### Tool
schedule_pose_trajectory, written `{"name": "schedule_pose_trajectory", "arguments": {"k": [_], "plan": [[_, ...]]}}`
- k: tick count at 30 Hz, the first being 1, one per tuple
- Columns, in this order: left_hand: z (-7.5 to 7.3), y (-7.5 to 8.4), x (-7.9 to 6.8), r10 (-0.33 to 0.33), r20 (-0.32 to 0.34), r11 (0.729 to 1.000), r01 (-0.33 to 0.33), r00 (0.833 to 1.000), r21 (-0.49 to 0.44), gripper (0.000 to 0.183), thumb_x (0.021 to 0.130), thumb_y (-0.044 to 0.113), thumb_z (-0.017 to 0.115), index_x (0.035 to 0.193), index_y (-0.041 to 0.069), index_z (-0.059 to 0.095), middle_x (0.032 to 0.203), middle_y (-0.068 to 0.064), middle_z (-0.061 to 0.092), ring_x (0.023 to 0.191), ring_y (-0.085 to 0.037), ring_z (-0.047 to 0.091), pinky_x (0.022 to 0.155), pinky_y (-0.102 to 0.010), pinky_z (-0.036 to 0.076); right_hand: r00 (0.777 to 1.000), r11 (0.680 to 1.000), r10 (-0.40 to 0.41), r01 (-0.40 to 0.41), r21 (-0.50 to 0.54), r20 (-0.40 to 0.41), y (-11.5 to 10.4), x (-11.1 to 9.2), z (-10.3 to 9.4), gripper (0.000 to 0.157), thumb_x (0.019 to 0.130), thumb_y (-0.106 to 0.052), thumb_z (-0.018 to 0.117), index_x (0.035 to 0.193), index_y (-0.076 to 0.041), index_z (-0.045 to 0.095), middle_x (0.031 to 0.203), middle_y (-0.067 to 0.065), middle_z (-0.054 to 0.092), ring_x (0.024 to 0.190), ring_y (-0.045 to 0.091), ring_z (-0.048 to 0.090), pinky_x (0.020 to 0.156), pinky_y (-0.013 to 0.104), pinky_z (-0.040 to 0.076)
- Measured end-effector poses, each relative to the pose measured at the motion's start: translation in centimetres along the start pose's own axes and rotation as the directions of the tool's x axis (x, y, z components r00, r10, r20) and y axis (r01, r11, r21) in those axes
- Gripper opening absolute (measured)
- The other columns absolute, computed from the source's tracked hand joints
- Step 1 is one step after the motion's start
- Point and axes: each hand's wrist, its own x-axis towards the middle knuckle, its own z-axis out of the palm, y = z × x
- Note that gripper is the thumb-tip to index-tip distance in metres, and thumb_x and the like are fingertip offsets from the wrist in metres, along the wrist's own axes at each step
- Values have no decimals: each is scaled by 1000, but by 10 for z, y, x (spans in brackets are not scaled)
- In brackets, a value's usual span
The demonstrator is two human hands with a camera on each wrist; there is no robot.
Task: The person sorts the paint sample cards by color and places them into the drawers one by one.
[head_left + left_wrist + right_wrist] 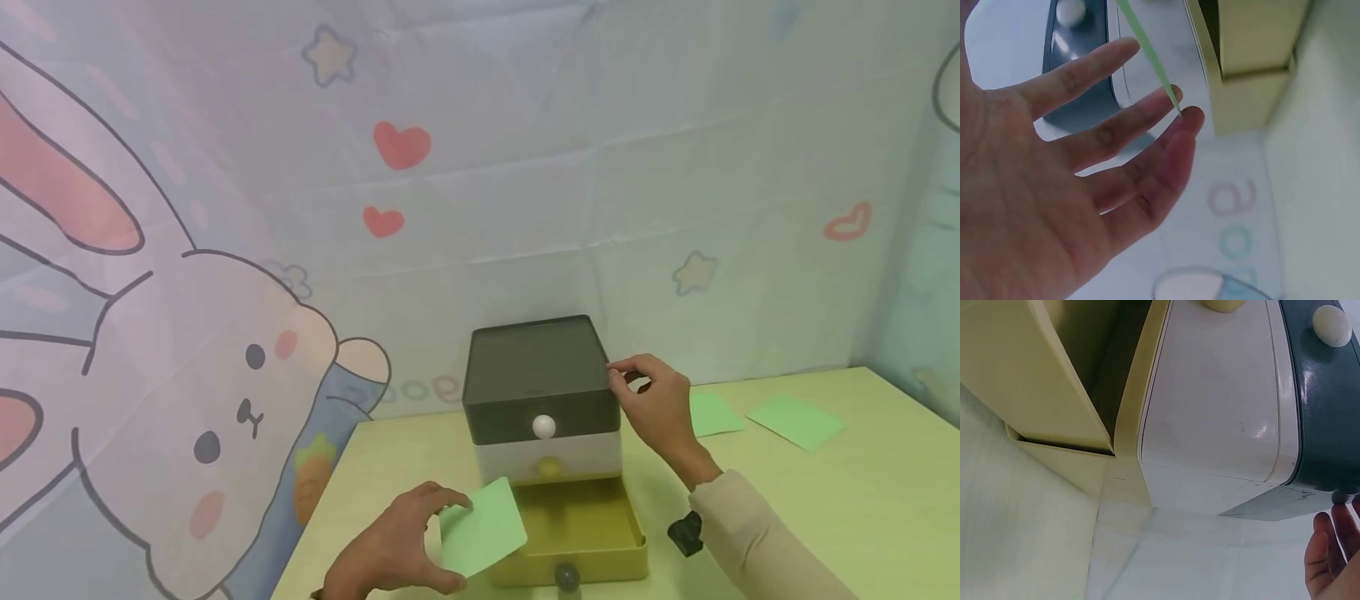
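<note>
A small three-tier drawer box (536,358) stands on the table, dark on top, white in the middle, yellow below. Its yellow bottom drawer (570,567), with a dark round knob, is pulled out. My left hand (397,537) holds a green paper sheet (487,529) between thumb and fingers, tilted beside the open drawer. In the left wrist view the sheet (1150,53) shows edge-on at the fingertips. My right hand (656,404) pinches the dark tier's upper right edge with thumb and index finger. In the right wrist view its fingertips meet the dark tier (1325,406) near the corner.
Two more green sheets lie on the table to the right, one (712,414) partly behind the right hand and one (797,421) farther right. A small black object (686,533) is beside the right sleeve. A cloth backdrop (525,192) with a printed rabbit hangs behind.
</note>
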Motion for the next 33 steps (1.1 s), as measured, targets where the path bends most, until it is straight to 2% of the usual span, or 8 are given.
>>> {"name": "schedule_pose_trajectory", "arguments": {"k": [3,7,10,14,21,27,30,33], "plan": [[8,12,10,54,33,998,-55,998,21,64,65,40,88,123,24,67,117,5,63,105,-11,59,86,-26,53,1000,1000,4,-4,-2,-2,0,0,0,10,89,-6,69,91,-6,78,89,8,76,75,-13,54,60,8,44],[19,26,30,86,76,994,-91,993,65,60,66,40,88,120,25,68,124,6,63,114,-10,58,94,-25,52,1000,1000,12,-12,-6,-5,0,0,-2,10,90,-7,68,91,-6,78,89,8,76,75,-14,53,61,7,44],[26,32,44,87,114,992,-97,990,82,56,67,41,88,118,25,69,123,9,65,113,-7,58,94,-22,51,1000,1000,21,-21,-2,-7,0,-1,-2,10,89,-7,68,91,-6,78,89,9,76,75,-14,53,60,7,44],[34,36,54,82,139,991,-96,987,97,54,67,40,87,116,24,70,115,11,67,104,-3,58,89,-19,50,1000,1000,26,-26,6,-7,-1,-2,-2,10,89,-6,69,92,-5,78,90,9,76,75,-13,53,60,8,44],[43,33,62,63,109,985,-79,992,151,52,70,39,86,116,20,70,119,4,66,108,-9,58,94,-21,50,999,999,37,-37,4,0,-1,-2,0,10,90,-7,68,92,-6,78,91,8,76,75,-13,54,60,8,44],[51,32,63,48,113,980,-69,992,189,55,70,33,88,119,18,70,121,3,66,112,-10,58,95,-23,50,999,1000,31,-31,1,-7,-1,-3,0,10,90,-7,68,91,-6,78,91,8,76,74,-13,54,60,8,44],[50,33,62,65,97,969,-86,993,230,55,70,32,88,120,17,70,121,4,67,111,-12,60,94,-25,52,1000,1000,25,-25,-1,-9,-1,-2,0,10,90,-7,68,92,-6,78,91,8,76,75,-14,53,60,8,43],[42,33,60,87,51,974,-96,995,204,51,72,29,86,118,16,71,118,4,71,111,-14,64,95,-26,53,1000,1000,18,-18,-3,-9,-2,-2,0,9,90,-7,69,92,-6,78,91,8,76,75,-14,53,60,8,44]]}}
